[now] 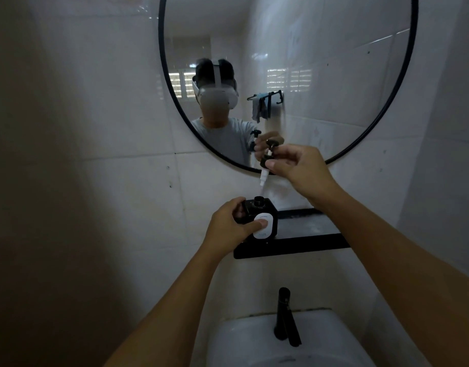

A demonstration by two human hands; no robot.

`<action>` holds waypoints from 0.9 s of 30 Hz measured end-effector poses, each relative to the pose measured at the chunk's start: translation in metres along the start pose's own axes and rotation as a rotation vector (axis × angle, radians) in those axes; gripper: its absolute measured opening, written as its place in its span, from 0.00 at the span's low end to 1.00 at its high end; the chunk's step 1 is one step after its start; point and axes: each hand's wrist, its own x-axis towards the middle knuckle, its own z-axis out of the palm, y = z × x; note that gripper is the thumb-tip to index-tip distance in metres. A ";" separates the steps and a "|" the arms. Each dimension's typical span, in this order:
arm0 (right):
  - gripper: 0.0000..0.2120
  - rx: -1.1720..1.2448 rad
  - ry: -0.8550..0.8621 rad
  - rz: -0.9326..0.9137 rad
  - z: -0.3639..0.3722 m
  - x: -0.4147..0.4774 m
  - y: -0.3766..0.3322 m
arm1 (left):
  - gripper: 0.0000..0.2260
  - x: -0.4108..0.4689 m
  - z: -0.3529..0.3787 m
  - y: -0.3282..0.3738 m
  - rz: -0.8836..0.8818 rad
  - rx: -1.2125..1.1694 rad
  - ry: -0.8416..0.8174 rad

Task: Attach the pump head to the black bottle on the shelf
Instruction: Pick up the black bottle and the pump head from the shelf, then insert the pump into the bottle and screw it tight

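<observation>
White basin (244, 337) lies nearest you, a black tap (285, 317) upright at its back edge. Above it, a black shelf (307, 243) is fixed to the tiled wall. The bottle (262, 217), black and square with a white label, stands at the shelf's left end, neck open. Your left hand (229, 225) is wrapped round the bottle's left side, thumb pressed on the label. Your right hand (298, 165) is raised above and right of the bottle, fingertips pinched on the pump (267, 160); its white stem hangs down, tip just above the neck, not touching. Behind it, a round mirror (410, 75) with a black rim.
</observation>
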 end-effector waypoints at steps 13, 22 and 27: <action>0.15 -0.107 -0.060 -0.003 0.007 0.003 0.030 | 0.34 0.002 0.000 -0.001 0.011 0.031 -0.007; 0.14 -0.107 -0.094 0.007 0.009 -0.002 0.038 | 0.32 0.001 0.000 0.000 0.017 0.035 -0.007; 0.15 -0.166 -0.140 0.011 0.012 -0.005 0.043 | 0.33 0.001 0.000 0.000 0.018 0.040 -0.008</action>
